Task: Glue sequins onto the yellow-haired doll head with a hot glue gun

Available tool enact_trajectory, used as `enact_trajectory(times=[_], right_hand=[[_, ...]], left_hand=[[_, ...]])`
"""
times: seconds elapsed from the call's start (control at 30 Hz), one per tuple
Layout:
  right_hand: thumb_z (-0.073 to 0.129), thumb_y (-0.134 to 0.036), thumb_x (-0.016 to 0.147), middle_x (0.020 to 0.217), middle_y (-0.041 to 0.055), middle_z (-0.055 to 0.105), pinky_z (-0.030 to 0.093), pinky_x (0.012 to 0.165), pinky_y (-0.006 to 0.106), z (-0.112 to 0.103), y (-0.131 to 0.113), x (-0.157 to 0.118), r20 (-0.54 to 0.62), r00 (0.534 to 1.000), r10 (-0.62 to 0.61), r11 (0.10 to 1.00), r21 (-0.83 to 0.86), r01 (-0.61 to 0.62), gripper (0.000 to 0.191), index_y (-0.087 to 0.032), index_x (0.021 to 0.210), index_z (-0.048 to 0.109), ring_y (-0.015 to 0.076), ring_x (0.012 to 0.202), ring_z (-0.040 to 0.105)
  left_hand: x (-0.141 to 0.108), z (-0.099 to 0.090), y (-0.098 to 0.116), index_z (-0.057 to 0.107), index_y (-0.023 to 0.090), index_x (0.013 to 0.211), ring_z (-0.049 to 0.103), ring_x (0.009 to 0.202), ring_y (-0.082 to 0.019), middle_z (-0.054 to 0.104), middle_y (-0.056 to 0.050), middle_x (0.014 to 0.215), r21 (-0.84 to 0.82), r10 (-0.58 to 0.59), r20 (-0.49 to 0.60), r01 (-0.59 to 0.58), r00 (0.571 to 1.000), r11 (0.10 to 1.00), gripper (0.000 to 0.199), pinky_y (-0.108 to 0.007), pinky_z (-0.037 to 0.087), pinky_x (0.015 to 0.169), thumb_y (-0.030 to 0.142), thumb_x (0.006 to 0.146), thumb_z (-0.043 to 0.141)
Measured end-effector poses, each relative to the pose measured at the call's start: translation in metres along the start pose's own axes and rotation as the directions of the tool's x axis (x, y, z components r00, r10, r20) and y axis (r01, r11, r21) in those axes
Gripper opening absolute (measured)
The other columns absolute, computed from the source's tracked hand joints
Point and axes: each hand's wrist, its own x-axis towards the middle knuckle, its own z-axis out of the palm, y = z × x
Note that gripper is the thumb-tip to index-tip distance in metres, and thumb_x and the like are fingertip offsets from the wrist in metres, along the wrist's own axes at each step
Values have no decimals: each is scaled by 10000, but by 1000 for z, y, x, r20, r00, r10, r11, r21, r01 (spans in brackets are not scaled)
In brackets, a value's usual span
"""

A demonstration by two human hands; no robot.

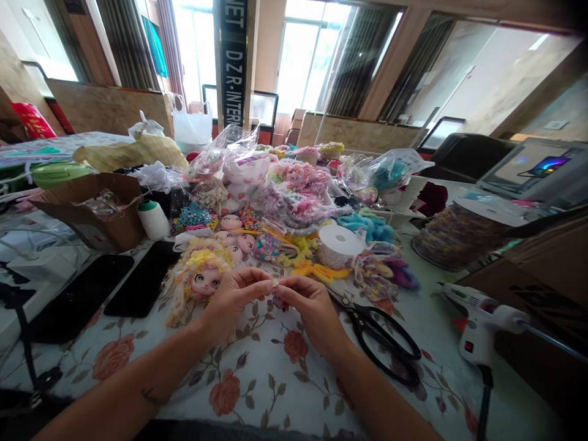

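My left hand (239, 295) and my right hand (309, 301) meet over the middle of the flowered tablecloth. Both are closed in a pinch, fingertips nearly touching. Between them is a small pale piece (274, 283), too small to name. Just left of my left hand lies a doll head (205, 278) with yellow and cream yarn hair and large painted eyes. Behind it sit several bare doll faces (231, 222). Black-handled scissors (381, 337) lie close to my right forearm. Yellow-handled scissors (321, 269) rest behind my right hand.
Piled yarn (303, 184) and plastic bags fill the back. A white spool (340, 242) stands before the pile. At right are a glue gun (478, 315) and a big yarn reel (459, 233). Two black phones (142, 278), a thread cone (153, 220) and a cardboard box (92, 211) stand left.
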Motion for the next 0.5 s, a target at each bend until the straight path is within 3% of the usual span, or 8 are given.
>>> enact_trajectory(times=[0.5], right_hand=[[744, -333, 706, 595, -5, 603, 377, 556, 252, 0, -2, 0, 24, 999, -38, 998, -46, 39, 179, -165, 699, 683, 111, 560, 491]], left_hand=[[-1, 1, 0, 671, 151, 756, 492, 629, -98, 599, 3, 674, 12, 7, 2, -7, 1000, 1000, 161, -220, 377, 614, 306, 739, 713]])
